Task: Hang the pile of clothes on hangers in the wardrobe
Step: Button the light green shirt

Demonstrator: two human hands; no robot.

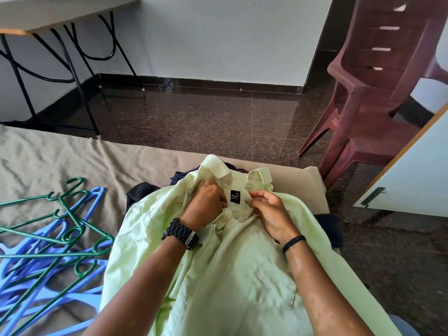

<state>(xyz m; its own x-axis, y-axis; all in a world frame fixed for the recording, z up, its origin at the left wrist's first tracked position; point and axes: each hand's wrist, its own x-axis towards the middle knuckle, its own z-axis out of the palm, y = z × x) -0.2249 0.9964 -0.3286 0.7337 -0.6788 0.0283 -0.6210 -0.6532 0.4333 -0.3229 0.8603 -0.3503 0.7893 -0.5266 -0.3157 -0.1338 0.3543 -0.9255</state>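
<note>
Bed sheet point(72, 161) under green shirt point(242, 275), left hand point(206, 204), right hand point(271, 214) pinching collar, granite floor point(206, 117)

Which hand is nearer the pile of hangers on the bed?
Left. The left hand grips the light green shirt collar on the side toward the hangers; the right hand grips the collar's far side.

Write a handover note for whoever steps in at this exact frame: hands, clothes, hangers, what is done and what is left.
Left hand and right hand both pinch the collar area of the light green shirt, spread on the bed.
Dark clothes lie under it.
Blue and green hangers lie piled to the left, none in the shirt.
Nothing visibly hung yet; wardrobe door at right.
Left: insert hanger, hang shirt, then the rest.
</note>
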